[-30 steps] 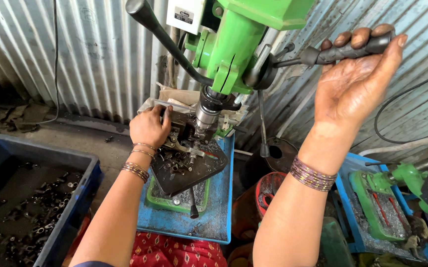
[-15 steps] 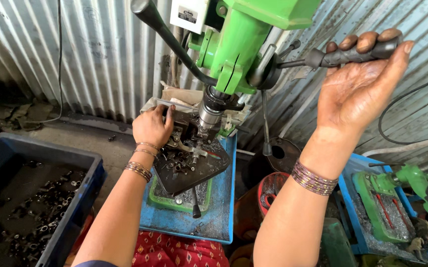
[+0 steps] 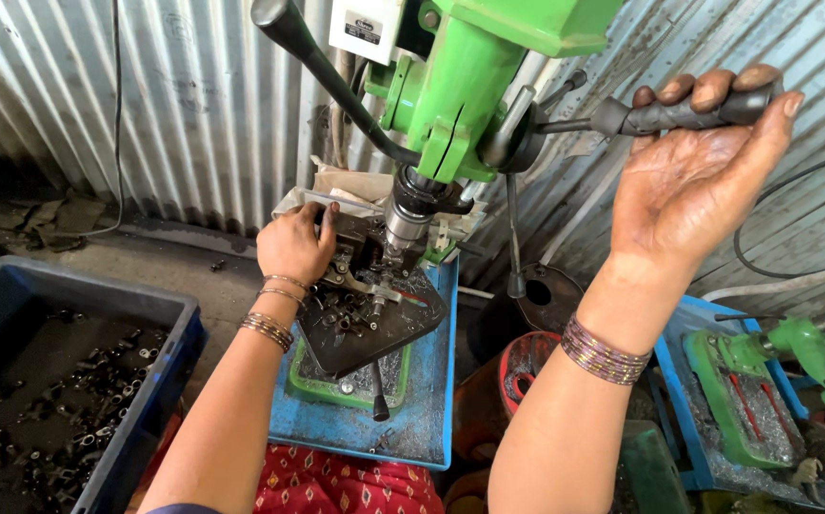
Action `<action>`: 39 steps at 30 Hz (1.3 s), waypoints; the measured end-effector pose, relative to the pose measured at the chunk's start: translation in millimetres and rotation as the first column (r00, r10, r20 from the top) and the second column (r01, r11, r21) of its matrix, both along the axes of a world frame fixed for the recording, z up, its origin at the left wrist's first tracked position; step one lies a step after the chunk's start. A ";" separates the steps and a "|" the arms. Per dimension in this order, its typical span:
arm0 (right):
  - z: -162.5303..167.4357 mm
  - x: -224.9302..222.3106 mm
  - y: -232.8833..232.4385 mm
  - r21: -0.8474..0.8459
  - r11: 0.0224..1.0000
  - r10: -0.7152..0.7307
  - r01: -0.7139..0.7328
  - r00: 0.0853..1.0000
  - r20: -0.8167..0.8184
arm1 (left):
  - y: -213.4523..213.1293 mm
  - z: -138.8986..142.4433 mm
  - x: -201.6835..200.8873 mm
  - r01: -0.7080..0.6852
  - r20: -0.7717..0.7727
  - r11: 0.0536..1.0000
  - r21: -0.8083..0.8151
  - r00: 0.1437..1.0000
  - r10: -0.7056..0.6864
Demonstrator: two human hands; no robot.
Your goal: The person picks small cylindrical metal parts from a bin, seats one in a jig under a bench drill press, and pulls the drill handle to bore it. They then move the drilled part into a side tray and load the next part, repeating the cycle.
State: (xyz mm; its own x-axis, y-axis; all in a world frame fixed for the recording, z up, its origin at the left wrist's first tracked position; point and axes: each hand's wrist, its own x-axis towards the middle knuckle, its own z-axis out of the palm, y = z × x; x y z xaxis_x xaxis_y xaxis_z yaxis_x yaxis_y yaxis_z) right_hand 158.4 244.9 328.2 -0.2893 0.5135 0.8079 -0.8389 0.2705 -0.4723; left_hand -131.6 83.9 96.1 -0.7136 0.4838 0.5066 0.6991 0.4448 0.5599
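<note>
Little moved since earlier: right hand (image 3: 707,181) still grips feed handle (image 3: 684,112); left hand (image 3: 293,246) steadies fixture (image 3: 369,309) under chuck (image 3: 407,217). Drilling pending.

Drill table (image 3: 322,328): dark metal plate, tilted toward the viewer, w/ small dark metal parts scattered on it and a clamp fixture (image 3: 374,262) at the back under the spindle. Left hand (image 3: 293,246) rests on the plate's back-left edge, at the fixture.

Below it: green machine base (image 3: 347,385), edged w/ metal chips; a black-knobbed lever (image 3: 378,390) lies across it. Base sits on a blue stand top (image 3: 422,419), chips scattered over the front and right side.

Floor (image 3: 174,262): grey concrete, dusty. On it at left, a blue crate (image 3: 160,385) holding many small dark parts. Rags and scrap (image 3: 60,219) lie at the foot of the corrugated wall.
</note>
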 end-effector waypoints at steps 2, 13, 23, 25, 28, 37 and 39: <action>-1.2 0.6 -1.1 0.007 1.000 -0.003 0.003 1.000 0.004 | 0.1 -0.3 -0.1 -0.002 0.005 1.000 -0.005 1.000 0.002; -8.4 0.3 -20.7 0.021 0.999 -0.042 0.042 0.999 -0.015 | 1.2 -3.6 -1.0 -0.012 -0.004 1.000 -0.007 1.000 0.012; -20.7 4.1 -2.4 0.007 0.996 -0.089 0.089 0.996 -0.032 | -28.6 4.3 11.5 0.039 0.268 0.976 -0.213 0.963 0.020; -4.6 -2.7 23.1 -0.029 0.996 -0.091 0.090 0.996 -0.016 | -45.9 -0.6 32.9 0.012 0.185 0.997 0.079 0.982 -0.026; 26.3 -22.3 68.1 -0.066 0.997 -0.047 0.048 0.999 0.011 | -57.5 -8.1 70.4 0.044 -0.018 0.898 0.438 0.999 -0.040; 58.4 -54.0 134.8 -0.141 0.990 0.000 0.029 0.979 0.203 | 37.7 -53.5 133.7 -0.572 0.455 0.468 0.674 -0.178 -0.873; 57.3 -53.9 134.6 -0.148 0.989 0.007 0.024 0.979 0.205 | 47.0 -60.7 128.9 -0.544 0.410 0.413 0.730 -0.136 -0.902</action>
